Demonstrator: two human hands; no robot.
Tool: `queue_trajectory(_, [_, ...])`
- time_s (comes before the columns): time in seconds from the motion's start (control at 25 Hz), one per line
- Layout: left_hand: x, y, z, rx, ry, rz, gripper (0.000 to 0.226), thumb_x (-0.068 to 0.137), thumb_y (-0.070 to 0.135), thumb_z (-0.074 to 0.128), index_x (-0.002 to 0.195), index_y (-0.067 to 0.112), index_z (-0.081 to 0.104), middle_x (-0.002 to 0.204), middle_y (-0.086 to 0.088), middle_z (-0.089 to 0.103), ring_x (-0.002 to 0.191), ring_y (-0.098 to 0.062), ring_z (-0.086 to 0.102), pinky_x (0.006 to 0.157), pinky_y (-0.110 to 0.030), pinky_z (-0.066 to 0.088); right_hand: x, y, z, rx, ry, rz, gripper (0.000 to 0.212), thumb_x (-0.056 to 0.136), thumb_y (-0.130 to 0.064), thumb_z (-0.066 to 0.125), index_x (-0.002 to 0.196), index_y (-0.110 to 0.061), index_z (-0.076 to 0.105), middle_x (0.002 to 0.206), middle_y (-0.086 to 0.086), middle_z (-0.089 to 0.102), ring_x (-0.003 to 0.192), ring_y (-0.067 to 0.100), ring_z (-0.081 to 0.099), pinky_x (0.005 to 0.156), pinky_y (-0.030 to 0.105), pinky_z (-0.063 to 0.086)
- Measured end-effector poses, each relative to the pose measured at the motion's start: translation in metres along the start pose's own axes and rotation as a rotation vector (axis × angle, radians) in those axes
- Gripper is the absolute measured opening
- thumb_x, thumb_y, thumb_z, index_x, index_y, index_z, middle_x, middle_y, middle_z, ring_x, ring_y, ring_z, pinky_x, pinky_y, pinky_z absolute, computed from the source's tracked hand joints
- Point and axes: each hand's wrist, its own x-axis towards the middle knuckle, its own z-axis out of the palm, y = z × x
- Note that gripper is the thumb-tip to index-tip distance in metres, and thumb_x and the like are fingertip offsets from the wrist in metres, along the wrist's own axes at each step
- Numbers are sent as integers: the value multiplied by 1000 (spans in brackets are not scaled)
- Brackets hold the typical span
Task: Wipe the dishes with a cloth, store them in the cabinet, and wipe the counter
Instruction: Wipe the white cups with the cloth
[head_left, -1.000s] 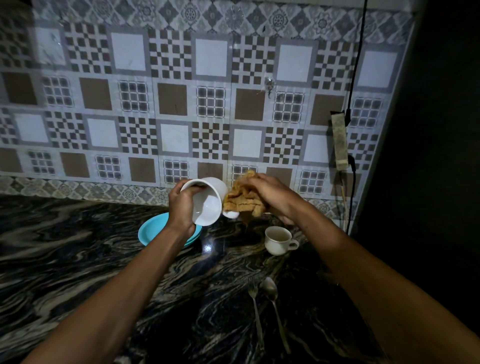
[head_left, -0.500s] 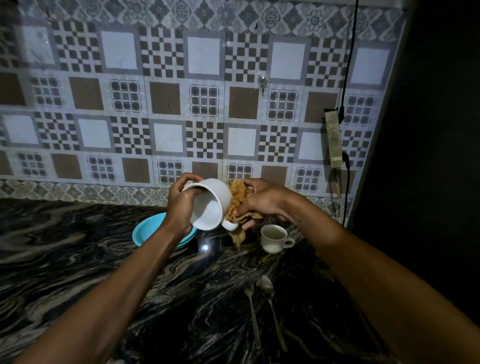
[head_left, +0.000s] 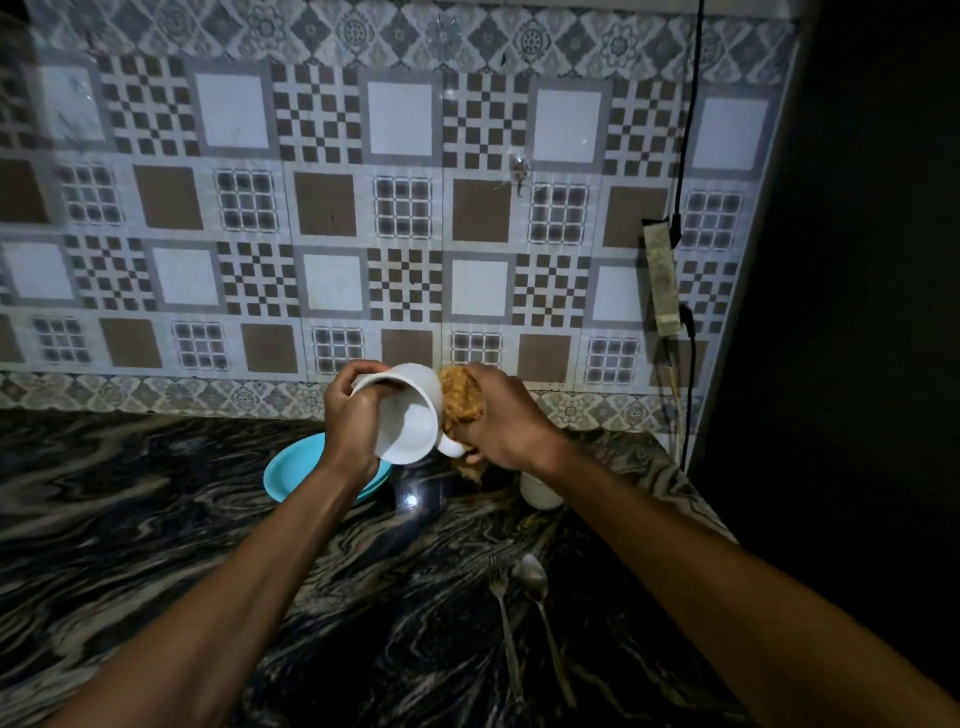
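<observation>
We find the left hand (head_left: 353, 415) curled around the rim of a white mug (head_left: 410, 415), fingers over the top edge and thumb side toward the camera, holding it tilted above the surface (head_left: 156, 545) with its mouth turned down and toward us. The right hand (head_left: 506, 421) is closed on a bunched tan cloth (head_left: 460, 402), pressing it against the mug's outer wall on the handle side; a tail of cloth hangs below that hand.

On the dark marbled surface, directly below and behind the left wrist, lies a turquoise plate (head_left: 291, 470), partly covered by the forearm. A second, smaller white cup (head_left: 537, 493) stands on the surface under the right wrist, mostly hidden by it. Nearer the camera a fork (head_left: 506, 639) and a spoon (head_left: 540, 618) lie side by side, close together, handles pointing toward us.

Behind the surface we note a patterned tile wall (head_left: 332, 208). At its right edge a pale power strip (head_left: 661, 280) hangs upright, with a black cable (head_left: 688, 130) running up from it.
</observation>
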Motion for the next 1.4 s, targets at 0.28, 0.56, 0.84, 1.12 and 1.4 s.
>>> queue_trajectory(0.28, [0,-6,-3,-227,-89,-313,19,89,11,46,85,17,64,87,-9,65,86,-30,59,75,-38,46,7,-7,-26,381,17,-14,32,89,-15,65,119,-17,56,112,3,67,94,17,67,69,26,60])
queue_trajectory(0.56, [-14,-4,2,-326,-227,-427,26,95,13,36,91,10,61,83,-9,68,79,-25,61,74,-37,48,6,0,-2,177,25,-37,33,94,-40,54,120,-20,61,112,1,67,102,16,62,90,31,49])
queue_trajectory(0.84, [-18,-5,-1,-75,-177,-431,10,83,17,53,82,13,62,84,-12,62,76,-26,56,68,-32,44,4,18,-4,59,43,-47,30,91,-41,57,106,-17,68,99,5,71,93,20,66,91,43,52])
queue_trajectory(1.12, [-11,2,-7,241,-273,-374,21,64,13,62,83,21,58,88,-11,60,81,-29,53,65,-31,41,-7,13,6,137,-38,-18,28,97,-38,47,108,-18,63,104,3,68,97,20,62,81,28,45])
queue_trajectory(1.4, [0,-24,-11,462,-526,-359,34,59,15,62,88,-2,57,80,-10,59,76,-23,54,68,-31,45,5,15,25,-98,-170,-18,24,80,-16,70,102,-11,62,105,10,68,92,26,63,74,28,48])
